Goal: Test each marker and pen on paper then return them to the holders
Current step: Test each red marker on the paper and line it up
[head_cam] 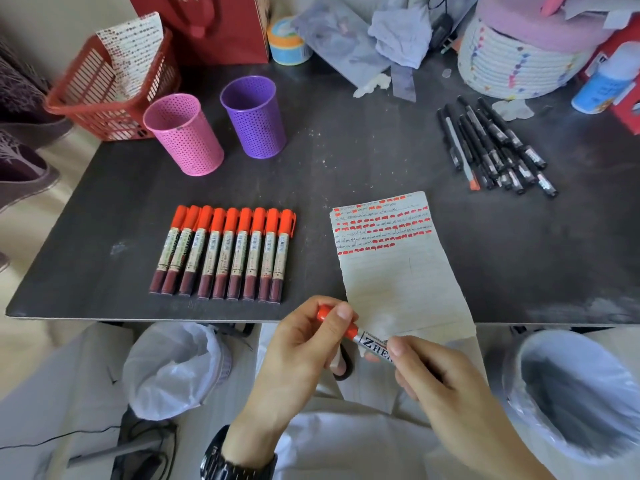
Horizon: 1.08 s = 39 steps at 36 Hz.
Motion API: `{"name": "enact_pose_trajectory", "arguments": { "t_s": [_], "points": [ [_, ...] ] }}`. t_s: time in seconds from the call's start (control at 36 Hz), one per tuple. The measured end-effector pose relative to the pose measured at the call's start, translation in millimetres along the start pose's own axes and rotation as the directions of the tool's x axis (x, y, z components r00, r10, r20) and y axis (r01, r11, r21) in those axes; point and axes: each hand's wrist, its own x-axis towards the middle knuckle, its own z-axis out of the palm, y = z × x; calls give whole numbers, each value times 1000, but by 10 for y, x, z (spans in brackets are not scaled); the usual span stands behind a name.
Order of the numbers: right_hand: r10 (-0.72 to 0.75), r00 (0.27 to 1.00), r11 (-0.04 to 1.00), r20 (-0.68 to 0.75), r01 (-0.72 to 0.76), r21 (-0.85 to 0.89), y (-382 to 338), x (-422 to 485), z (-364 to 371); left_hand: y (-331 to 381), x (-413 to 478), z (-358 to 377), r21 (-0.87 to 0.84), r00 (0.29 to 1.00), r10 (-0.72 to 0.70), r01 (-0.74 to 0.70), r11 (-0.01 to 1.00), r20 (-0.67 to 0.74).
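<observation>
Dark grey desk (346,161) is filling most of the view, scuffed and dusty, with its near edge running across below the middle.

Left hand (298,355) is curling around the orange cap end of a white-barrelled marker with an orange cap (360,336), thumb pressing on the cap. Right hand (446,382) is pinching the marker's printed barrel between thumb and fingers. Marker is sitting level between both hands, just off the desk's front edge, cap still on. A dark wristwatch (239,462) is showing on the left wrist.

Lined strip of paper with rows of orange test marks (394,265) is lying on the desk right of centre, its lower end hanging over the edge behind the hands. Row of nine orange-capped markers (225,254) is lying side by side left of the paper, caps pointing away. Pile of black pens (495,147) is lying far right, well apart from the paper.

Pink perforated cup holder (183,133) and purple perforated cup holder (254,116) are standing upright near each other at the back left; nothing is sticking out above their rims. Red plastic basket (104,95) is sitting behind them at the corner. White woven basket (512,64) is sitting at the back right.

Two bins lined with white plastic bags are standing on the floor, one (173,368) left of the hands, one (575,393) right.
</observation>
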Motion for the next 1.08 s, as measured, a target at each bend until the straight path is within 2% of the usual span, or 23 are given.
{"name": "enact_pose_trajectory", "arguments": {
  "t_s": [0.08, 0.22, 0.31, 0.36, 0.39, 0.47, 0.56, 0.61, 0.69, 0.83, 0.94, 1.08],
  "points": [
    [66, 998, 986, -5, -65, 156, -42, 6, 77, 45, 35, -11, 10, 1000, 6, -6, 1000, 23],
    [217, 972, 852, 91, -234, 467, -91, -1, 172, 120, 90, -133, 127, 996, -6, -5, 992, 88],
    [257, 957, 769, 131, -285, 572, -100, 2, 195, 154, 183, -184, 84, 997, 43, -38, 996, -65],
    [266, 948, 718, 173, -315, 620, -114, 1, 201, 210, 264, -174, -88, 989, 15, -29, 996, -149],
    [268, 944, 695, 194, -329, 640, -113, 1, 204, 248, 296, -152, -224, 991, -19, -11, 975, -131],
    [255, 936, 653, 243, -353, 670, -156, -4, 236, 367, 348, -24, -599, 997, -71, 65, 798, 12],
    [242, 954, 660, 177, -295, 691, -246, -9, 278, 412, 368, 130, -750, 993, -77, 115, 651, 86],
    [217, 970, 670, 110, -230, 706, -314, -37, 294, 425, 368, 235, -766, 990, -114, 136, 629, 83],
    [214, 976, 668, 38, -175, 724, -334, -82, 313, 443, 355, 339, -737, 986, -159, 141, 661, 46],
    [360, 926, 577, 111, -315, 754, -347, -136, 388, 483, 354, 365, -750, 983, -175, 149, 644, 45],
    [382, 911, 535, 154, -354, 767, -390, -203, 378, 494, 356, 396, -725, 980, -163, 194, 661, 114],
    [397, 901, 531, 176, -382, 757, -414, -138, 325, 508, 390, 376, -687, 984, -140, 178, 705, 112]
  ]
}}
